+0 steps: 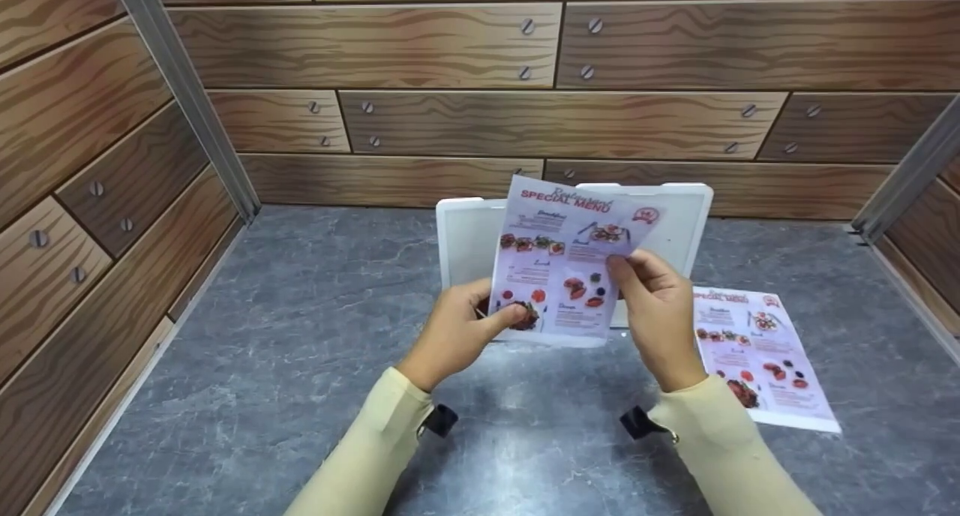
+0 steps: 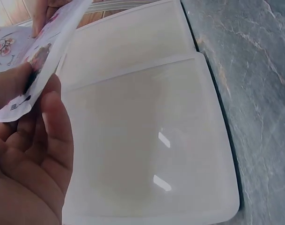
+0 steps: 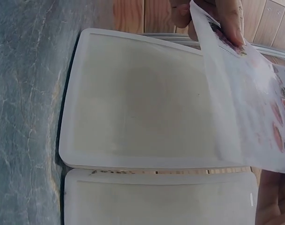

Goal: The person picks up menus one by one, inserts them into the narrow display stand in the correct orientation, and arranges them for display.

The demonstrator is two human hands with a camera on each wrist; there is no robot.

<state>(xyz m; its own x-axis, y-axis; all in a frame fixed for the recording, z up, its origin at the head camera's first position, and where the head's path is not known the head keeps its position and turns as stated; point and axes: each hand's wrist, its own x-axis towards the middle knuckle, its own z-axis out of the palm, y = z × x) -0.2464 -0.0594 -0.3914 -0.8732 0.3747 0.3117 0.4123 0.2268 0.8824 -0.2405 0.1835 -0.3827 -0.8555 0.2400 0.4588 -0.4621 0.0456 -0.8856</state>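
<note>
A printed restaurant menu sheet is held up in front of the person, its printed side toward the head camera. The left hand pinches its lower left corner, thumb on the print and fingers behind. At the sheet's right edge the right hand pinches it with the thumb in front. Behind the sheet are two pale, white-rimmed panels, side by side and partly covered by it. Glossy reflections show on one panel in the left wrist view. A second menu sheet lies face up beside the right forearm.
The grey marbled tabletop runs back to a wall printed with wood planks. Another plank-patterned wall rises on the left, with a metal strip at the corner.
</note>
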